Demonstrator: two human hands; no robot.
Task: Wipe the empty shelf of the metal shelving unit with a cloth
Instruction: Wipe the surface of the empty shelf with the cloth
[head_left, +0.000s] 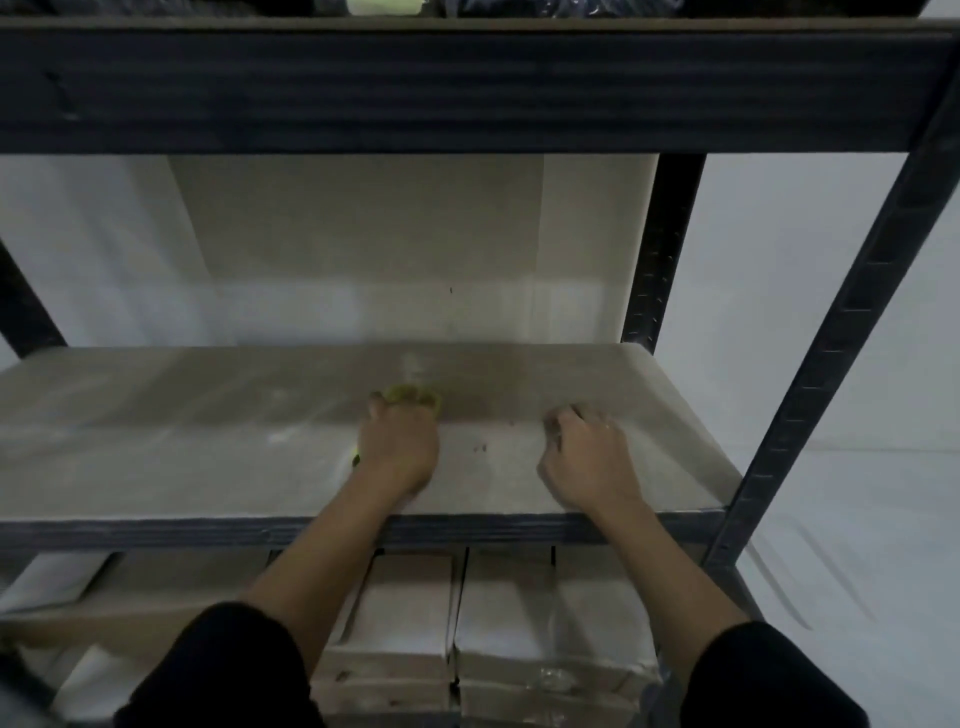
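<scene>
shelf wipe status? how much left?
Underway. Left hand presses the yellow cloth on the shelf mid-board. Right hand rests bare beside it. Dust smears and specks show left and centre, so most still looks unwiped; image is too blurred to mark any cleaned area.

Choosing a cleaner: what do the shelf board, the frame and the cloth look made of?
Shelf board: probably fibreboard, matte tan, dusty streaks. Frame: dark painted metal, ribbed beams, slotted posts. Cloth: soft yellow-green fabric bunched under the left hand; weave unclear.
</scene>
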